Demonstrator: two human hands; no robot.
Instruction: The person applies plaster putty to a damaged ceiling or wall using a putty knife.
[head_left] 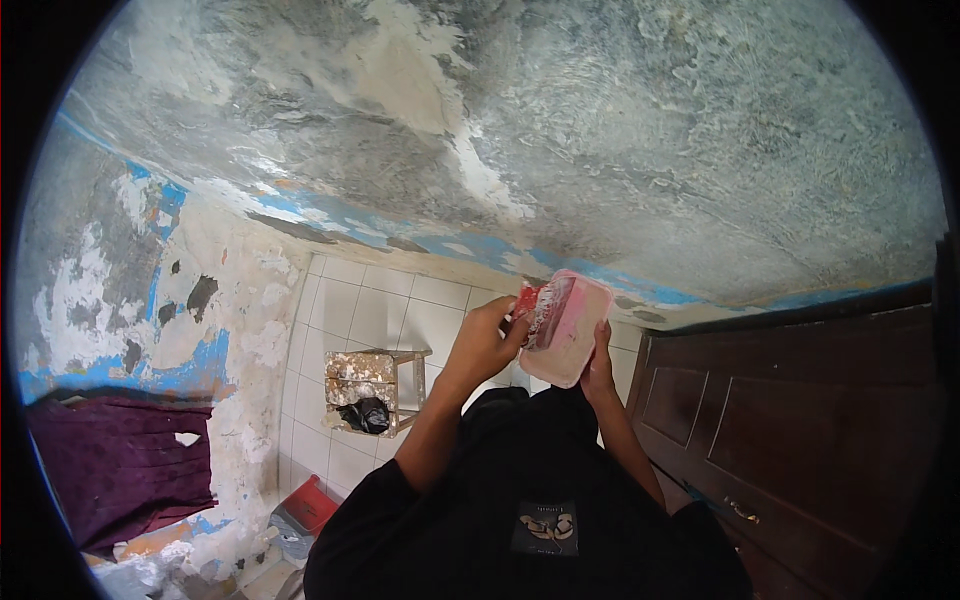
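A red putty knife (532, 303), smeared with white filler, is gripped in my left hand (487, 342), its fingers closed round the handle. The knife's wide blade lies over the left side of a shallow pink plastic tray (607, 302). Pale putty with pink streaks (567, 352) coats the inside of the tray. My right hand (598, 368) clasps the tray's right side, with the thumb along the rim and the other fingers mostly hidden beneath. Both hands are in front of my body, close to the wall.
A patchy grey plastered wall (600, 150) rises ahead. A paint-spattered wooden stool (360, 372) bearing a black plastic bag (366, 414) stands on white floor tiles at left. Beyond are a red container (312, 506) and a purple curtain (130, 465). A dark wooden door (790, 430) is at right.
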